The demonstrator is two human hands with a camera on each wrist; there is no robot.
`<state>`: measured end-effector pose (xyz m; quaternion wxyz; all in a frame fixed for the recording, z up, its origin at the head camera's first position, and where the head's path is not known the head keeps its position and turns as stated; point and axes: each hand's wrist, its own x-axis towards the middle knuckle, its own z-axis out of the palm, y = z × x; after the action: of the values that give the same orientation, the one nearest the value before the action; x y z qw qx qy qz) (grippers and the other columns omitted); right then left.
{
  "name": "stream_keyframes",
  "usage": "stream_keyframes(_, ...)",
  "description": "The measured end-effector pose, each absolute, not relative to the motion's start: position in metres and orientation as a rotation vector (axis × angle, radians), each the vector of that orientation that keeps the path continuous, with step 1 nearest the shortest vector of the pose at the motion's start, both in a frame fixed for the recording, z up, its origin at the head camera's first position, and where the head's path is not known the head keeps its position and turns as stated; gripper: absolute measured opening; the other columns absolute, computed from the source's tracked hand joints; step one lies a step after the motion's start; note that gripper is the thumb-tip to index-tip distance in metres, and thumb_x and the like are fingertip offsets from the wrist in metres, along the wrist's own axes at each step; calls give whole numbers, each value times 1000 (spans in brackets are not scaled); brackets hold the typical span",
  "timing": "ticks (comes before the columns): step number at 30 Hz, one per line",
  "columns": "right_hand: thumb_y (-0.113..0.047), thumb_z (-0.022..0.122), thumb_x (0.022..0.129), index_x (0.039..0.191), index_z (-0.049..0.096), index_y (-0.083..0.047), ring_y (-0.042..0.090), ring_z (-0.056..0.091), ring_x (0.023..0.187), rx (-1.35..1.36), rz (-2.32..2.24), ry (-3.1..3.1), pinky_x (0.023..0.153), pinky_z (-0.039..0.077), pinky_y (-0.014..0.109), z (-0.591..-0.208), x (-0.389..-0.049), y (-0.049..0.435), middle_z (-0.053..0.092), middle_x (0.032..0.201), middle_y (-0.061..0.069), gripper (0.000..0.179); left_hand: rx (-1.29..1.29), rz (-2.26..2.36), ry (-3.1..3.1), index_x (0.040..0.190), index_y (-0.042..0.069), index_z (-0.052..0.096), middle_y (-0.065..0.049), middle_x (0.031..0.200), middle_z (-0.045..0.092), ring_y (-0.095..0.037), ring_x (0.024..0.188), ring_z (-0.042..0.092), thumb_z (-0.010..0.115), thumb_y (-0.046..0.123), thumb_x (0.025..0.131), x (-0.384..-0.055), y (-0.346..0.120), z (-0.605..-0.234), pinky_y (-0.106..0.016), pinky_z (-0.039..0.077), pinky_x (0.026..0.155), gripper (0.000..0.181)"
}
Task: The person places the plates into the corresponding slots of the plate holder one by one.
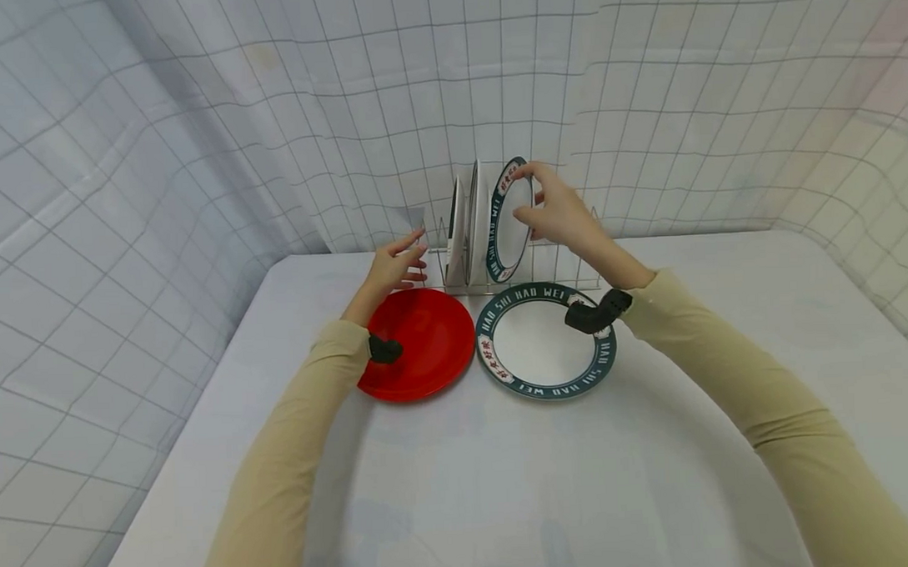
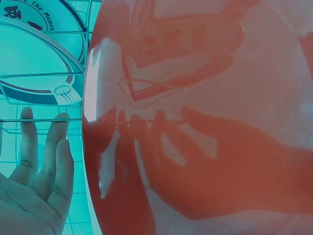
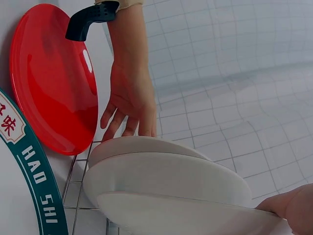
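My right hand [image 1: 560,209] pinches the upper right edge of a white plate with a dark green lettered rim [image 1: 499,232]. That plate stands tilted on edge in a wire dish rack [image 1: 574,286]. To its left, two more plates, a taller one [image 1: 477,224] and a shorter one [image 1: 456,233], stand upright in the rack. My left hand [image 1: 389,269] is at the rack's left end, its fingers loosely extended and holding nothing. In the left wrist view, the fingertips [image 2: 61,117] are by a rack wire; whether they touch it I cannot tell.
A red plate [image 1: 422,343] lies on the white table [image 1: 460,467] in front of the rack, below my left hand. Beside it lies another green-rimmed plate [image 1: 542,343], under my right wrist. A white gridded cloth [image 1: 447,83] hangs behind the rack and along the sides.
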<state>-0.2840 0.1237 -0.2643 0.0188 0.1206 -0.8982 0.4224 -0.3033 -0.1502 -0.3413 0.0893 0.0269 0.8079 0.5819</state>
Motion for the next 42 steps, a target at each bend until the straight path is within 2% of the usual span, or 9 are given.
stream_keyframes(7,-14,60,94,142,38,-22,15,56,60,387,1328,-2774,66,55,31,-269,-285,119,46,137,23,53,64,1722,2397,148,21,39,-33,127,57,-44,107,62,50,24,101,-301,-148,-341,-54,47,98,48)
stream_keyframes(16,-14,59,94,141,39,-22,22,62,64,375,1310,-2772,69,56,39,-274,-289,116,49,134,23,52,67,1739,2386,148,20,39,-34,127,56,-47,109,59,50,23,101,-304,-146,-342,-54,47,98,48)
stream_keyframes(21,-14,59,93,141,40,-22,18,60,63,369,1270,-2770,64,53,31,-279,-290,114,50,133,22,52,51,1739,2386,147,20,40,-33,126,57,-47,108,60,51,24,101,-304,-146,-343,-53,48,97,48)
stream_keyframes(28,-13,60,93,143,39,-21,19,60,62,367,1270,-2767,62,53,29,-285,-293,108,52,128,22,55,39,1744,2378,147,22,40,-34,127,56,-46,108,61,51,25,100,-306,-147,-345,-54,47,97,48)
stream_keyframes(30,-13,60,93,144,39,-21,18,59,62,365,1291,-2767,62,53,28,-287,-293,107,51,128,23,56,41,1754,2375,147,23,41,-34,126,57,-45,106,63,52,26,100,-310,-149,-347,-54,48,96,48)
stream_keyframes(37,-14,61,93,147,35,-21,18,60,63,384,1269,-2774,55,48,25,-295,-295,101,50,130,24,61,66,1732,2437,145,30,42,-29,124,60,-28,90,72,53,36,98,-322,-154,-367,-47,54,90,49)
stream_keyframes(42,-15,61,94,149,33,-20,20,62,65,412,1261,-2782,55,47,26,-298,-299,102,47,136,26,62,49,1768,2399,145,28,43,-31,124,59,-41,102,66,53,33,99,-319,-152,-363,-52,51,93,48)
